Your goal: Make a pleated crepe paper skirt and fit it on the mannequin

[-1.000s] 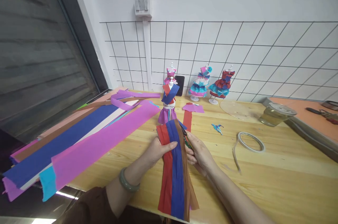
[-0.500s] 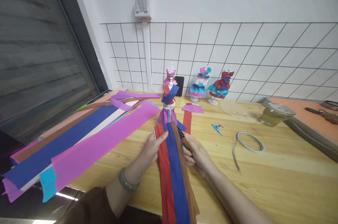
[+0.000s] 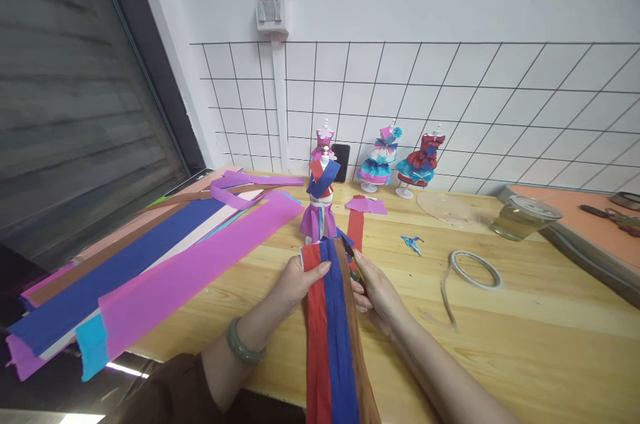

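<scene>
My left hand (image 3: 299, 279) pinches the upper end of a layered bundle of crepe paper strips, its thumb lying across the red strip (image 3: 316, 331) and the blue strip (image 3: 339, 331). A brown strip (image 3: 358, 344) runs along the bundle's right edge. In my right hand (image 3: 376, 287) are scissors (image 3: 356, 264), with dark blades at the brown strip's upper right edge; how far they are apart I cannot tell. Just beyond the strips stands a small mannequin (image 3: 323, 187) with a red and blue crossed top and a purple skirt.
Colourful crepe paper sheets (image 3: 200, 264) cover the left of the table. Behind are dressed mannequins (image 3: 377, 161), a phone (image 3: 341, 163) and a red strip (image 3: 355, 224) under a purple piece (image 3: 367, 205). To the right lie a tape roll (image 3: 495, 277), blue scraps (image 3: 413, 244) and a lidded cup (image 3: 523, 219).
Both hands, with the strips and scissors, have shifted slightly toward me and to the right. More of the mannequin's purple skirt shows above the strips.
</scene>
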`<state>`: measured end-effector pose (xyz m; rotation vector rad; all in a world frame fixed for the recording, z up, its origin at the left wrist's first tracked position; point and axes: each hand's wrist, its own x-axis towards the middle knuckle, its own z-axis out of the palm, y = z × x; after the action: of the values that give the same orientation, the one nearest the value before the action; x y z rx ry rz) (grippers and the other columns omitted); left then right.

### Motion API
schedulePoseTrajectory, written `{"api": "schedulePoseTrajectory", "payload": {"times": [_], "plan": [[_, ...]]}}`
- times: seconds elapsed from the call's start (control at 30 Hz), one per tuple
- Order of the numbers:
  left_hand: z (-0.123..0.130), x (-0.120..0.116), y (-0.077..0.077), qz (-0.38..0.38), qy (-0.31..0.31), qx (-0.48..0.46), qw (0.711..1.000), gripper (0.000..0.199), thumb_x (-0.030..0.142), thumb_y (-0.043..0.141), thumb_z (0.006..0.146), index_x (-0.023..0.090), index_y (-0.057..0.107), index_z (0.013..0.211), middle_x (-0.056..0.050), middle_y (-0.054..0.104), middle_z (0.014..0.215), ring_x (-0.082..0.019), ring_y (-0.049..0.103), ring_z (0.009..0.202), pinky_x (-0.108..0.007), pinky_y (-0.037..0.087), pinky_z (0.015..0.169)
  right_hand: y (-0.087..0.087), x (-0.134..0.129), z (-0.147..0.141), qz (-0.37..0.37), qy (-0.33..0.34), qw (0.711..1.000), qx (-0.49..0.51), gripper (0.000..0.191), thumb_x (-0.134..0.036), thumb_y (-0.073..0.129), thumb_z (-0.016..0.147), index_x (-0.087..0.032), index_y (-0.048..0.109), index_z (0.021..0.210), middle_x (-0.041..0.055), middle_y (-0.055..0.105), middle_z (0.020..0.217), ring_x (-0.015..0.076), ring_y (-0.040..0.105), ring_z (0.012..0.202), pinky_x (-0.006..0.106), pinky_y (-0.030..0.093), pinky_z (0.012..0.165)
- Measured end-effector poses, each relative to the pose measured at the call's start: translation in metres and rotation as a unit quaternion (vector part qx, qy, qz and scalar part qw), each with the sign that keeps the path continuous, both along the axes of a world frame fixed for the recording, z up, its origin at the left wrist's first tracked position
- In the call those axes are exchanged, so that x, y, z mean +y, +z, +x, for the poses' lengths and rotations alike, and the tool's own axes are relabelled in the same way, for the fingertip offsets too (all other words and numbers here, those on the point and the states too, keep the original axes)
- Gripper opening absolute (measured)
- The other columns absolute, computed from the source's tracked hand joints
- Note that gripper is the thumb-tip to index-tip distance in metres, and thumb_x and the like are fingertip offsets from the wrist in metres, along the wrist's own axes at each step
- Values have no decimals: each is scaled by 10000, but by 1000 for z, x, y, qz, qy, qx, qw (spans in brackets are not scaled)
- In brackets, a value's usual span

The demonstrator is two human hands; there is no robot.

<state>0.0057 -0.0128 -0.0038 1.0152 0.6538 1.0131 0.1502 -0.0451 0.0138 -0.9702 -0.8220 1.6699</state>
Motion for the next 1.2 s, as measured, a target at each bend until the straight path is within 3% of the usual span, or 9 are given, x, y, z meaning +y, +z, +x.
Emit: {"api": "schedulePoseTrajectory", "payload": {"times": [0.57,0.87,1.0,1.1,1.17,1.2], "plan": [[2,0,0,0,-22,-16,1000,330,297,650,682,119,608,956,-91,666,922,-217,615,834,-367,439,833,-3,0,3,0,-4,1000,18,342,-554,492,740,-215,449,755,-119,272,428,13,129,302,121,137,303],[1,-1,0,-5,-23,-12,1000,372,318,673,652,119,614,961,-92,670,899,-225,617,823,-377,438,827,-1,0,4,12,-6,1000,13,326,-513,512,749,-248,487,937,-122,253,422,14,124,294,120,124,302],[1,-1,0,-9,-26,-21,999,331,293,657,677,121,609,955,-91,666,916,-218,614,836,-370,442,823,-1,3,7,20,-32,999,3,318,-527,484,756,-219,474,834,-121,263,423,16,133,291,136,140,304],[0,-1,2,-27,-23,-29,999,325,283,660,676,121,610,953,-96,662,933,-214,614,839,-366,446,821,0,10,23,48,-71,994,-68,352,-551,445,762,-200,451,743,-109,285,446,22,172,301,154,165,321],[-1,-2,3,-40,-26,-37,998,333,273,667,670,121,608,960,-100,659,941,-218,614,847,-365,450,815,1,17,41,69,-101,973,-196,365,-559,441,757,-197,481,786,-95,314,467,38,235,319,165,175,339],[-1,-2,3,-45,-30,-40,998,339,267,669,669,120,606,968,-103,658,943,-219,613,851,-365,452,814,1,21,52,74,-104,949,-287,383,-561,448,749,-201,505,868,-80,359,482,58,297,337,177,205,354]]}}
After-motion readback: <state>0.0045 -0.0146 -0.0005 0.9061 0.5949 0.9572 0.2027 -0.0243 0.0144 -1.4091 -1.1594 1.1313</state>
